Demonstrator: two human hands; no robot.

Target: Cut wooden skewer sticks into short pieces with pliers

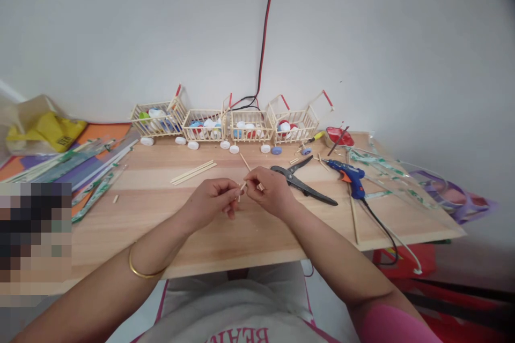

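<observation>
Near the middle of the wooden table, my left hand (217,197) and my right hand (267,188) meet with their fingertips pinched. Between them is a short piece of wooden stick (243,186), held by both hands. A longer thin stick (245,162) slants out beyond my right fingers; whether it is gripped or lies on the table is hard to tell. Several loose wooden sticks (193,172) lie past my left hand. Pliers-like cutters (308,185) with black handles rest open just right of my right hand. A blue glue gun (352,177) lies further right.
Miniature stick-built shopping carts (251,127) filled with bottle caps line the wall. Bagged sticks (94,171) and a yellow bag (48,131) are at left. A red dish (340,138) and plastic wrappers (378,163) sit at right. The glue gun's cord (384,230) hangs over the front edge.
</observation>
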